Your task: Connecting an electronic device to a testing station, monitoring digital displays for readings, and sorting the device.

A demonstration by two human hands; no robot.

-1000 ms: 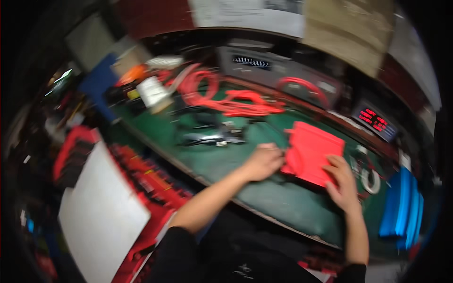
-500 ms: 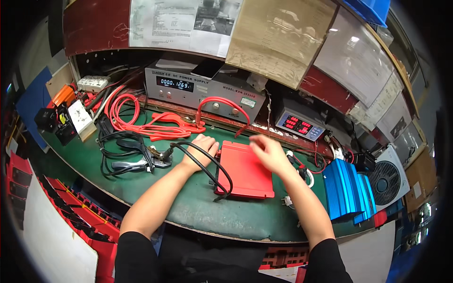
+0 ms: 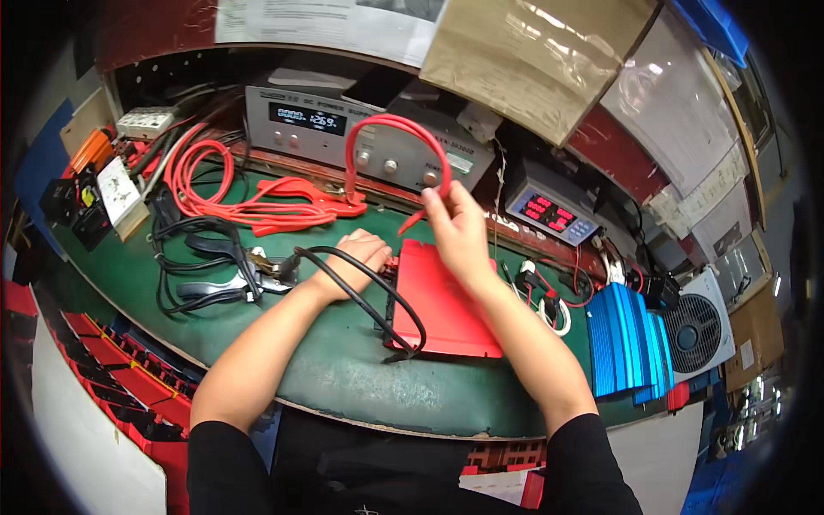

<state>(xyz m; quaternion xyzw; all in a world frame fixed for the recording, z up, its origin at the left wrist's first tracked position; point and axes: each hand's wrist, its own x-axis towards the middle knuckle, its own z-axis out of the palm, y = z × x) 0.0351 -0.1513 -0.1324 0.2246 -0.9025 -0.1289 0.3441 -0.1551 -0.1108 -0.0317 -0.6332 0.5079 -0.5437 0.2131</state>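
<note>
A red metal box [image 3: 442, 305] lies flat on the green bench in front of me. My right hand [image 3: 457, 232], above its far edge, pinches a thick red cable [image 3: 399, 122] near its pointed end. That cable arches up and back to a red clamp [image 3: 318, 201] lying on the bench. My left hand [image 3: 356, 255] rests against the box's left end, fingers extended beside its red terminal, holding nothing I can see. A black cable [image 3: 412, 316] loops over my left hand and down by the box's near left corner. It comes from a black-handled metal clamp [image 3: 227, 287].
Behind stands a grey power supply [image 3: 330, 146] with a lit display; a smaller meter [image 3: 551, 210] glows red to its right. Coiled red cable [image 3: 193, 184] lies at the back left. Blue finned housings [image 3: 622, 343] and a fan [image 3: 695, 330] stand at the right.
My right hand has moved up and left from over the box and taken hold of the red cable's end, and the cable's arch has risen. The left hand stays at the box's end.
</note>
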